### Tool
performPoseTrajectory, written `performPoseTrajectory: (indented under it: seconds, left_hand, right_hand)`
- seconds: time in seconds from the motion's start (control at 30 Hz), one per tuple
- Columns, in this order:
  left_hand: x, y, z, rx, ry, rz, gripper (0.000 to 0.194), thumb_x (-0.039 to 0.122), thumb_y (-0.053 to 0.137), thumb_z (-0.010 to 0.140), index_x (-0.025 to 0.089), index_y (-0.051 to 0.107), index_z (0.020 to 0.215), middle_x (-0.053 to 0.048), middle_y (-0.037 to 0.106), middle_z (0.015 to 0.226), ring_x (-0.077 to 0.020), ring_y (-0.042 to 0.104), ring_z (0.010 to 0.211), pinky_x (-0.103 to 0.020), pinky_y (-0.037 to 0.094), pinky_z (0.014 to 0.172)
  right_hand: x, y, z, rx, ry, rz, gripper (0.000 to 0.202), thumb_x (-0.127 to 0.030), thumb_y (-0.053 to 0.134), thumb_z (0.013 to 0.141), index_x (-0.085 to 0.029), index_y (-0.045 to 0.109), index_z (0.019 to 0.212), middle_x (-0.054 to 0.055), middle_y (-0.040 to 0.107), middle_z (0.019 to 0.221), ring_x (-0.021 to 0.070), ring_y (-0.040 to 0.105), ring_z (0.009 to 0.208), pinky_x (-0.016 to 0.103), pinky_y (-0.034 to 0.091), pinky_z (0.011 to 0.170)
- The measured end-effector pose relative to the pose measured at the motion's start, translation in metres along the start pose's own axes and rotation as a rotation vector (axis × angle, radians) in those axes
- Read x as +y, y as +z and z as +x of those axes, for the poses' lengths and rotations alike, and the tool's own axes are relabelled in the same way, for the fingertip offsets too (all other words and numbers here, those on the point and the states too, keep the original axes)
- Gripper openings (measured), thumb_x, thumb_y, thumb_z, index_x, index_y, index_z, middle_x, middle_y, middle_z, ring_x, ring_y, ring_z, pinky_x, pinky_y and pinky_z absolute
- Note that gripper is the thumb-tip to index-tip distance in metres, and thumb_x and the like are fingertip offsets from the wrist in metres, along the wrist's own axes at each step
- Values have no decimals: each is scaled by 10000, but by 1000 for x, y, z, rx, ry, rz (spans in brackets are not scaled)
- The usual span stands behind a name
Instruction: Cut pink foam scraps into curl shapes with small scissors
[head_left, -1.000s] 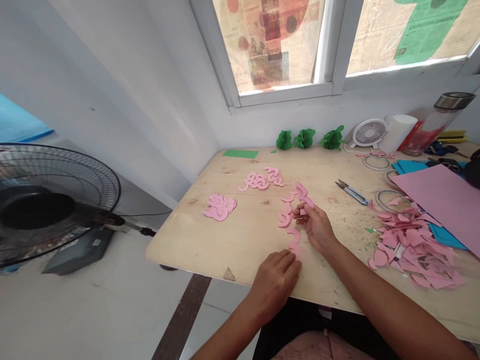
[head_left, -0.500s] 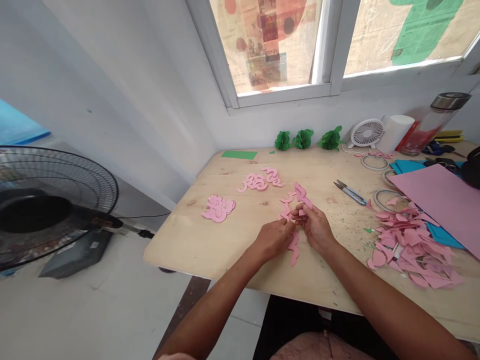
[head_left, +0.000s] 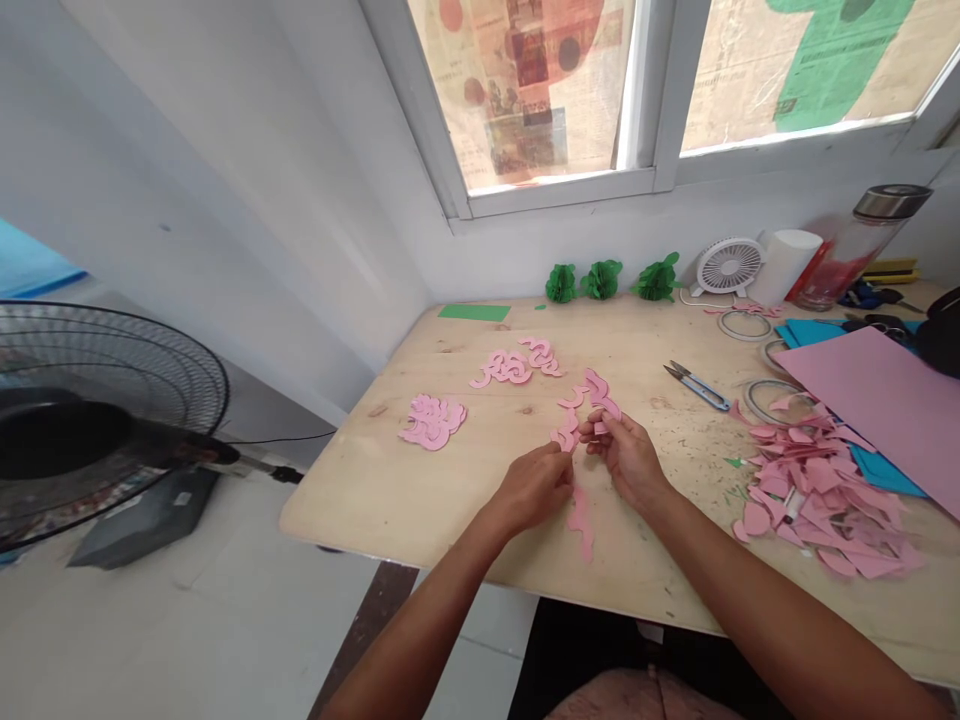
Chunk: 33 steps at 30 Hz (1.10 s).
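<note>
My left hand (head_left: 534, 487) is closed in a pinch, with a wavy pink paper strip (head_left: 582, 528) dangling below its fingertips. Close on its right, my right hand (head_left: 628, 460) has its fingers closed around a small pink paper piece (head_left: 601, 426), partly hidden by them. Just past both hands lie curled pink paper cutouts (head_left: 571, 398), some overlapping. A stack of scalloped pink cutouts (head_left: 433, 422) rests on the left of the table, and more curved pink cutouts (head_left: 504, 368) lie farther back.
Thread snips (head_left: 699, 386) lie right of my hands, by a heap of pink scraps (head_left: 829, 500). Large pink paper (head_left: 877, 400) covers blue sheets. Green paper puffs (head_left: 601, 280), a small fan (head_left: 729, 266) and a bottle (head_left: 862, 245) line the wall. A floor fan (head_left: 112, 420) stands left.
My left hand has moved slightly left and toward me, and the wavy pink strip has come down with it. My right hand has hardly moved. The view has shifted slightly.
</note>
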<state>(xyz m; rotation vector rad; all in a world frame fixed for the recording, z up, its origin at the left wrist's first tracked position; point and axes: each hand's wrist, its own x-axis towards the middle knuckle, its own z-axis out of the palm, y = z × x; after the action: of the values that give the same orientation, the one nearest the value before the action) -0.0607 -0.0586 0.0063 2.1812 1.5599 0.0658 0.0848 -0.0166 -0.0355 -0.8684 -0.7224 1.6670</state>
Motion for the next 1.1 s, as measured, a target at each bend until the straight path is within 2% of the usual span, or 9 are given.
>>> performPoseTrajectory:
  seconds: [0.17,0.27,0.4,0.47,0.53,0.57,0.67,0.87,1.1]
  left_hand:
    - [-10,-12,-18,29,-25,-188,50,160,484,687,186,514,657,-6,596,738,-141,540,685,-231,369,579]
    - [-19,-28,-29,121,-44,-291,78,226,484,741,192,519,680,7,605,706,-129,538,645,-230,378,574]
    - [-26,-38,-35,480,-160,-239,114,270,488,777,194,509,695,9,605,669,-126,539,614,-235,384,578]
    - [-23,-32,-33,707,-204,-112,116,268,479,792,190,516,714,-11,611,686,-140,548,641,-252,390,605]
    - [-17,-18,-29,826,-164,18,123,247,455,807,183,531,734,-42,618,723,-161,558,692,-275,397,646]
    - [-14,-9,-27,814,-111,58,127,233,449,809,181,539,737,-54,623,743,-170,562,719,-285,399,667]
    - [-7,11,-21,631,52,8,69,244,508,781,193,554,772,-44,640,785,-174,575,762,-286,407,689]
    - [-14,8,-4,515,-133,-175,95,252,481,791,203,560,771,-22,647,781,-154,583,724,-260,411,636]
    - [4,15,25,262,-139,-80,184,332,501,773,198,612,831,-51,641,848,-177,582,769,-261,391,608]
  right_hand:
    - [0,0,1,3,5,16,197,-360,661,692,-177,638,761,40,668,699,154,605,643,250,427,547]
    - [0,0,1,6,12,12,190,-356,656,697,-175,636,753,42,670,704,152,605,643,251,424,553]
    - [0,1,0,5,9,0,191,-354,650,700,-172,633,756,46,672,707,156,608,642,254,423,554]
    - [0,1,0,5,6,-2,192,-353,650,700,-172,632,761,46,672,707,156,609,645,254,425,555]
    - [1,0,0,5,4,0,192,-353,653,698,-174,632,763,46,671,705,158,610,650,255,428,556]
    - [1,0,1,5,1,1,192,-353,655,695,-175,632,762,45,670,700,159,611,650,256,430,557]
    - [2,0,1,0,-10,9,193,-358,656,697,-177,635,762,42,668,692,161,611,647,259,437,558]
    - [3,-1,1,-3,-5,10,199,-366,651,703,-177,636,764,47,671,706,163,613,644,257,436,543]
    - [0,0,1,-3,3,51,209,-369,668,679,-180,629,760,43,671,685,176,622,639,269,449,536]
